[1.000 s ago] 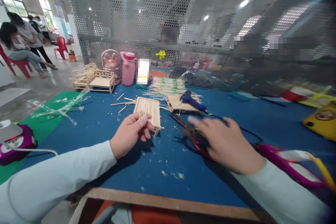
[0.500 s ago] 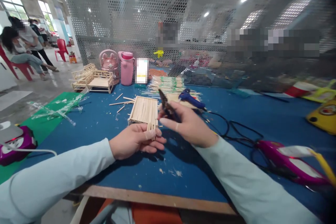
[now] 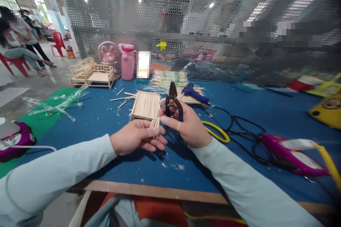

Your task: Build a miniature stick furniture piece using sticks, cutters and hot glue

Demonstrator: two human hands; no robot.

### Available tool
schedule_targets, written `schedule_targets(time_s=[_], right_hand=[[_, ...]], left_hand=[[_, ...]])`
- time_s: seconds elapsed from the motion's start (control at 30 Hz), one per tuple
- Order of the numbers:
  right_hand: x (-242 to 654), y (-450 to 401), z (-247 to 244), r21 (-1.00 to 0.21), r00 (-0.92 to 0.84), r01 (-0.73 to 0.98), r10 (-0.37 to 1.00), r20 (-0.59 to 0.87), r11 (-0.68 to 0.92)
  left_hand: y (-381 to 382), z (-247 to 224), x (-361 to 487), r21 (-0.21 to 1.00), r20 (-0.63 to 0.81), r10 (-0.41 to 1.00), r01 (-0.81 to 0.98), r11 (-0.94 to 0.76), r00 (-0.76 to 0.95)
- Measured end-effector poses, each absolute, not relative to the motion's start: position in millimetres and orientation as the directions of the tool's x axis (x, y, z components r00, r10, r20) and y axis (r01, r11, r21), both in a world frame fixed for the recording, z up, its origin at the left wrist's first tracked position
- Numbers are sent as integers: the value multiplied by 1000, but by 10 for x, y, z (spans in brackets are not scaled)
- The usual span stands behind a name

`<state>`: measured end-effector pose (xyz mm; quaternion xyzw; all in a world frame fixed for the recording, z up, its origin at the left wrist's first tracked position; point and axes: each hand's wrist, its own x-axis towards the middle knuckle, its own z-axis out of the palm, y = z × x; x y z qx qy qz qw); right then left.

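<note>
My left hand point(image 3: 141, 134) pinches several short wooden sticks point(image 3: 155, 125) between thumb and fingers, the other fingers half spread below. Close on its right, my right hand point(image 3: 188, 122) holds pliers point(image 3: 173, 95) with dark jaws pointing up and away and blue-black handles. A pale band wraps the right thumb. Just beyond the left hand lies a small panel of wooden sticks point(image 3: 146, 104) with a raised frame. Loose cut sticks point(image 3: 123, 95) lie to the panel's left.
A blue glue gun point(image 3: 195, 94) lies behind my right hand, its black cord running right to a purple power strip point(image 3: 293, 154). At the back stand a stick-built model point(image 3: 93, 74), a pink bottle point(image 3: 128, 63) and bundled sticks point(image 3: 169, 79). A perforated metal screen point(image 3: 114, 14) rises behind.
The pliers have turned in my right hand, so jaws and both handles now show upright. A yellow ring has come into sight by the right wrist. The left hand still grips the sticks.
</note>
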<state>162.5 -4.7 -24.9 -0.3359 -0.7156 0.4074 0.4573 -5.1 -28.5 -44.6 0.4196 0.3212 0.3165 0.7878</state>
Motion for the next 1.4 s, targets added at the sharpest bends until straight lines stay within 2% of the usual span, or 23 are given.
schedule_targets(time_s=[0.47, 1.0, 1.4], right_hand=[[1626, -97, -278, -860, -310, 179, 857, 412, 478], [1610, -143, -257, -912, -382, 105, 863, 330, 396], [1593, -210, -188, -879, -392, 179, 852, 348, 442]], left_hand=[[-319, -435, -35, 826, -286, 741, -236, 512, 607], [-300, -438, -44, 906, -219, 758, -161, 392, 614], [-266, -423, -79, 965, -146, 749, -72, 251, 647]])
